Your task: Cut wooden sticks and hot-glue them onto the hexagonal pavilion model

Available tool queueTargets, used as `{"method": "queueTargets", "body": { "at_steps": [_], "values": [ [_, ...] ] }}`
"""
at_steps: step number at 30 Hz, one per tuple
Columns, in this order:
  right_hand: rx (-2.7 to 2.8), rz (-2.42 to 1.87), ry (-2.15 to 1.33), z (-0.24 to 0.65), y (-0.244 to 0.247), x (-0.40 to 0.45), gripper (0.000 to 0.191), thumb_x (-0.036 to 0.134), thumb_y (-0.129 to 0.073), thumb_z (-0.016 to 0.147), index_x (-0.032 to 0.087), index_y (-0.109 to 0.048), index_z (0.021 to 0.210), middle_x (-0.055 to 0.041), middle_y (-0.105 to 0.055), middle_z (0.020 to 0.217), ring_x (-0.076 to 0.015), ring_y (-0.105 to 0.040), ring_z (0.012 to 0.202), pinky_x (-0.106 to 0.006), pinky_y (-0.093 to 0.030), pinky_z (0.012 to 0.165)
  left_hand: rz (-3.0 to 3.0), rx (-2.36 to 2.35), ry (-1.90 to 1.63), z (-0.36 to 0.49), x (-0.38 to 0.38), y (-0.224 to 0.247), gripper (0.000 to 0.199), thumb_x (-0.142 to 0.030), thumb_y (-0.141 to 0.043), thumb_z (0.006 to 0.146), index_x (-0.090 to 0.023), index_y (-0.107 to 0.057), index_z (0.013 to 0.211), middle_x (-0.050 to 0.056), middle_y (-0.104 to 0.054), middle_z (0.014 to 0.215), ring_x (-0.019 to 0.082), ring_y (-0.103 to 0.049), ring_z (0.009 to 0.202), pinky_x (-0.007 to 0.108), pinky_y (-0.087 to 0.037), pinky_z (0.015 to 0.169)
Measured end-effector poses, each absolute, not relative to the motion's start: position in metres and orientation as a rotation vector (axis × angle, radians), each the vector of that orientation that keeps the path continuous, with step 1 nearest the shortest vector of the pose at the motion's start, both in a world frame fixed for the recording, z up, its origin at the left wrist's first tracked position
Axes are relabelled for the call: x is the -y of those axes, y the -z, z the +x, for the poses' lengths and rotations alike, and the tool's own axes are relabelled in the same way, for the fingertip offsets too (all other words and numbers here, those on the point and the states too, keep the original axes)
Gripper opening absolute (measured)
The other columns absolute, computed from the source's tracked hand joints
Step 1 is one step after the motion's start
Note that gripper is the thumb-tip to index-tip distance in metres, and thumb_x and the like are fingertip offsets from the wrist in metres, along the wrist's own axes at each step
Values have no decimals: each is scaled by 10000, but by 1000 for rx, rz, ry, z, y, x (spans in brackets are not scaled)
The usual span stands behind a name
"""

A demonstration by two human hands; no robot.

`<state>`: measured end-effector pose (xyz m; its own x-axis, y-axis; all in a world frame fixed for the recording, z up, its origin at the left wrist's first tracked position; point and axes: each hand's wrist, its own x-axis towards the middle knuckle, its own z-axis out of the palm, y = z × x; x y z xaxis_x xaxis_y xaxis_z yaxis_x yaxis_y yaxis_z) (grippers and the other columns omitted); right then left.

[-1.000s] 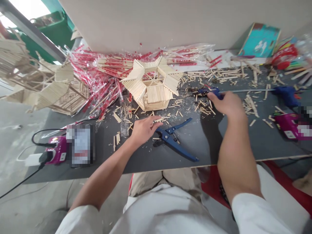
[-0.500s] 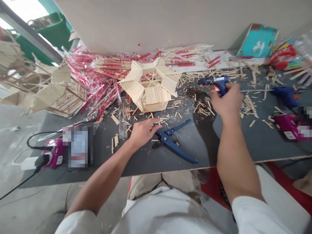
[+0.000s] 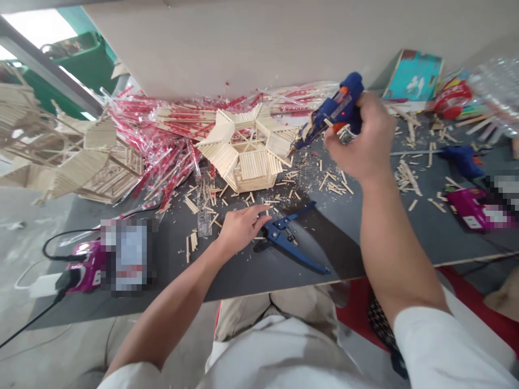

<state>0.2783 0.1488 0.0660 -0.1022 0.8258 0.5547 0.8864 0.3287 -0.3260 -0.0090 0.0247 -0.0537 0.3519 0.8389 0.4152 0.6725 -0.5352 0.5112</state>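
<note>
My right hand [image 3: 367,138] grips a blue hot glue gun [image 3: 338,108], raised off the table with its nozzle pointing down and left. The nozzle comes close to the right side of a star-shaped model [image 3: 255,167] built of thin wooden sticks. My left hand [image 3: 241,229] is low in front of the model, thumb and forefinger pinched around a short wooden stick [image 3: 267,212]. Blue-handled cutting pliers [image 3: 290,240] lie just right of the left fingertips, their jaws partly hidden.
Cut sticks [image 3: 334,183] litter the dark table [image 3: 227,278]. Red-and-clear plastic wrappers [image 3: 162,129] pile up behind. Left stands a larger stick structure [image 3: 89,156], with a purple power strip [image 3: 87,265] and a pixelated device [image 3: 132,254] nearer. Another blue glue gun [image 3: 464,159] lies right.
My right hand has lifted the glue gun from the table and swung it left, nozzle towards the model. The left hand stays nearly in place, its fingers now closer together.
</note>
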Motion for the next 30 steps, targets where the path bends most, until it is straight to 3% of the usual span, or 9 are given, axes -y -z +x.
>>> {"method": "queueTargets", "body": {
  "at_steps": [5, 10, 16, 23, 30],
  "values": [
    [2096, -1335, 74, 275, -96, -157, 309, 249, -719, 836, 353, -648, 1118, -70, -735, 1159, -341, -644, 1061, -490, -513, 917, 2339, -1383, -909, -11, -26, 53, 263, -383, -682, 1042, -203, -738, 1226, 30, -840, 904, 162, -805, 736, 216, -545, 598],
    [2193, -1307, 82, 276, -96, -154, 207, 186, -677, 836, 340, -643, 971, -60, -734, 1029, -306, -631, 1003, -451, -492, 892, 2408, -1346, -965, -10, -26, 52, 242, -368, -671, 1051, -198, -740, 1209, 19, -834, 869, 152, -789, 686, 215, -510, 569],
    [2172, -1266, -12, 273, -91, -158, 134, 306, -737, 859, 341, -675, 973, -65, -734, 961, -344, -628, 1012, -471, -475, 854, 2402, -1369, -955, -9, -26, 50, 249, -383, -658, 1057, -196, -744, 1198, 22, -836, 884, 141, -776, 660, 219, -524, 592],
    [2169, -1290, -70, 272, -87, -165, 168, 387, -766, 873, 305, -654, 968, -59, -742, 947, -306, -623, 949, -420, -471, 822, 2430, -1391, -962, -10, -27, 52, 248, -405, -667, 1049, -218, -755, 1185, -1, -802, 791, 141, -758, 648, 215, -503, 588],
    [2173, -1232, -130, 272, -84, -166, 193, 230, -753, 841, 272, -568, 875, -47, -709, 933, -262, -619, 889, -382, -451, 817, 2469, -1343, -985, -11, -27, 51, 264, -403, -673, 1047, -189, -748, 1182, 2, -782, 760, 124, -723, 609, 217, -459, 558]
  ]
}}
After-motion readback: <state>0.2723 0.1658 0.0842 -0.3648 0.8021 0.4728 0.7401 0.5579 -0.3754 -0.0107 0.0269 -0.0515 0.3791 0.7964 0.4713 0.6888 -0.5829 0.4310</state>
